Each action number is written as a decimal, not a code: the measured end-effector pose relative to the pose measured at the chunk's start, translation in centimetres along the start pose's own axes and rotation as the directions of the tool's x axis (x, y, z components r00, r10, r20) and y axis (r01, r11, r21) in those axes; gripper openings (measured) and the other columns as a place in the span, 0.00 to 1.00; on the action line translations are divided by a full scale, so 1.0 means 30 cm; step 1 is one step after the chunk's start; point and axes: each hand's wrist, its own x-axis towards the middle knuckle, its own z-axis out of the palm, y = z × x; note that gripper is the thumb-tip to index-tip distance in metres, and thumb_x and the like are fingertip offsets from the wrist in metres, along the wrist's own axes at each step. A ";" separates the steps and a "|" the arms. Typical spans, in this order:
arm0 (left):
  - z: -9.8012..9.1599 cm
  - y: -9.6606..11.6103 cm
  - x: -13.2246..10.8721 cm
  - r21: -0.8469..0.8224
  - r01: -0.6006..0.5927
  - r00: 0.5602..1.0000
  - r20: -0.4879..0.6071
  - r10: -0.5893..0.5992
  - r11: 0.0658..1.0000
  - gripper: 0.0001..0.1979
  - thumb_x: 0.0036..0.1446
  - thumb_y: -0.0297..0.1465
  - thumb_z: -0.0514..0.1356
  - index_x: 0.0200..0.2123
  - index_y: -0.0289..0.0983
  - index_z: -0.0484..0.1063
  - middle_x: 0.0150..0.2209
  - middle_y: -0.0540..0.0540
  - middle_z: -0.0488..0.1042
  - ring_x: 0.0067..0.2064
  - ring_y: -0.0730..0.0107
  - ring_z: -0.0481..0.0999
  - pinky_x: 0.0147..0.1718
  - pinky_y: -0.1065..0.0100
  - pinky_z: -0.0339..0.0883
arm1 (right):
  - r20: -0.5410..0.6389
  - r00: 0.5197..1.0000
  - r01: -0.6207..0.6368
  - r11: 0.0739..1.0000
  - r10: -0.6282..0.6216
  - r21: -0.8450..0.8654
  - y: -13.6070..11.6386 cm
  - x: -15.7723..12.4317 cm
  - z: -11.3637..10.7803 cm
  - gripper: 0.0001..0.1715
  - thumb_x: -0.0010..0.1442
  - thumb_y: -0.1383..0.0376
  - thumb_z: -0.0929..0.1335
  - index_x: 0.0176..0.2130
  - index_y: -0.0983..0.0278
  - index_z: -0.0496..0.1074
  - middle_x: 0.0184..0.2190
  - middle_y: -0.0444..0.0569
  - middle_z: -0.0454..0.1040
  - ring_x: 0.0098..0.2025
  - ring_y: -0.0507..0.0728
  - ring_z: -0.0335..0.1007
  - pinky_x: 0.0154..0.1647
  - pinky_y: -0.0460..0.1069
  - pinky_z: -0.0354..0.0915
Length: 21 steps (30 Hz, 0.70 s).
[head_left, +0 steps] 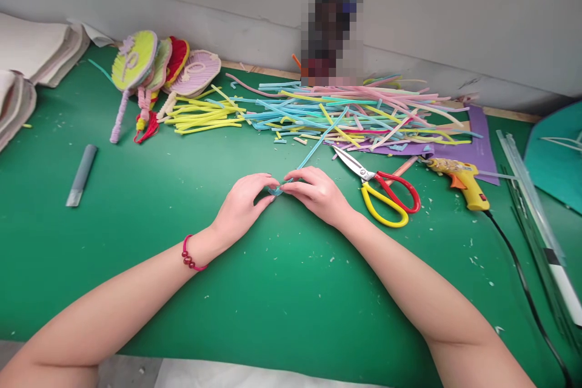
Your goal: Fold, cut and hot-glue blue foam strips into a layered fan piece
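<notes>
Both hands meet over the middle of the green table. My left hand is closed, its thumb and fingertips pinching a small curled end of a blue pipe cleaner. Right beside it, my right hand pinches the same pipe cleaner, whose straight length runs up and right toward the pile. The fingers partly hide the curled end. To the right of my right hand lie scissors with one red and one yellow handle, blades slightly apart.
A heap of coloured pipe cleaners spreads along the back, with yellow ones to its left. Several fan-shaped crafts stand back left. A yellow glue gun with a black cord, clear sticks and a grey tube lie around.
</notes>
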 end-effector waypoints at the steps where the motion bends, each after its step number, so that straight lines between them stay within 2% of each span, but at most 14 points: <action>1: 0.000 -0.001 0.000 -0.001 0.003 1.000 -0.001 -0.003 1.000 0.08 0.61 0.29 0.56 0.44 0.40 0.69 0.46 0.47 0.75 0.52 0.63 0.72 0.53 0.59 0.65 | -0.006 1.000 -0.003 1.000 0.003 0.000 0.001 -0.001 -0.001 0.12 0.66 0.66 0.62 0.40 0.62 0.74 0.42 0.52 0.76 0.41 0.54 0.69 0.41 0.50 0.64; 8: 0.000 -0.004 0.003 -0.021 0.022 1.000 0.011 -0.022 1.000 0.09 0.60 0.29 0.57 0.44 0.40 0.69 0.46 0.47 0.75 0.52 0.62 0.72 0.53 0.59 0.65 | 0.001 0.999 -0.051 0.998 0.051 -0.037 0.003 0.009 -0.023 0.12 0.66 0.65 0.62 0.39 0.62 0.74 0.40 0.51 0.76 0.39 0.55 0.69 0.40 0.51 0.64; 10: -0.002 -0.002 0.003 -0.040 0.026 1.000 0.010 -0.026 0.999 0.09 0.60 0.30 0.56 0.44 0.40 0.69 0.46 0.47 0.75 0.52 0.62 0.72 0.53 0.58 0.64 | -0.016 0.994 -0.104 0.993 0.104 -0.058 0.007 0.015 -0.068 0.11 0.66 0.64 0.62 0.39 0.62 0.74 0.38 0.52 0.75 0.39 0.56 0.70 0.41 0.51 0.64; 13: -0.007 0.002 0.002 -0.081 0.034 0.999 0.005 -0.033 0.996 0.09 0.61 0.30 0.55 0.44 0.40 0.69 0.46 0.46 0.75 0.51 0.63 0.72 0.53 0.57 0.64 | -0.040 0.957 -0.291 0.952 0.288 -0.091 0.020 -0.010 -0.176 0.10 0.65 0.62 0.63 0.39 0.61 0.72 0.37 0.51 0.73 0.41 0.57 0.70 0.43 0.52 0.65; 15: -0.011 0.005 0.001 -0.105 0.038 0.999 -0.002 -0.038 0.994 0.09 0.61 0.29 0.55 0.45 0.39 0.68 0.46 0.46 0.74 0.51 0.63 0.72 0.53 0.57 0.65 | -0.025 0.888 -0.456 0.872 0.459 -0.178 0.032 -0.062 -0.256 0.10 0.64 0.62 0.62 0.40 0.61 0.71 0.38 0.51 0.72 0.42 0.58 0.70 0.44 0.53 0.65; 17: -0.013 0.007 0.001 -0.118 0.040 0.999 -0.016 -0.042 0.992 0.09 0.61 0.29 0.55 0.44 0.38 0.68 0.45 0.45 0.74 0.49 0.64 0.72 0.51 0.58 0.65 | 0.020 0.775 -0.593 0.738 0.631 -0.323 0.044 -0.135 -0.324 0.12 0.62 0.61 0.62 0.42 0.63 0.70 0.38 0.53 0.71 0.40 0.60 0.70 0.40 0.53 0.66; 20: -0.014 0.003 0.002 -0.103 0.045 0.998 -0.048 -0.050 0.994 0.08 0.60 0.28 0.55 0.43 0.38 0.69 0.43 0.45 0.74 0.46 0.64 0.72 0.48 0.58 0.67 | 0.120 0.588 -0.663 0.561 0.800 -0.495 0.058 -0.234 -0.380 0.20 0.56 0.61 0.65 0.48 0.66 0.68 0.42 0.57 0.71 0.44 0.64 0.70 0.41 0.55 0.66; 21: -0.015 0.000 0.003 -0.093 0.044 0.997 -0.062 -0.050 0.995 0.07 0.60 0.28 0.55 0.42 0.37 0.69 0.42 0.45 0.74 0.46 0.64 0.72 0.48 0.59 0.67 | 0.141 0.543 -0.662 0.525 0.828 -0.536 0.061 -0.254 -0.385 0.23 0.55 0.61 0.65 0.50 0.66 0.66 0.43 0.58 0.70 0.45 0.66 0.69 0.41 0.56 0.66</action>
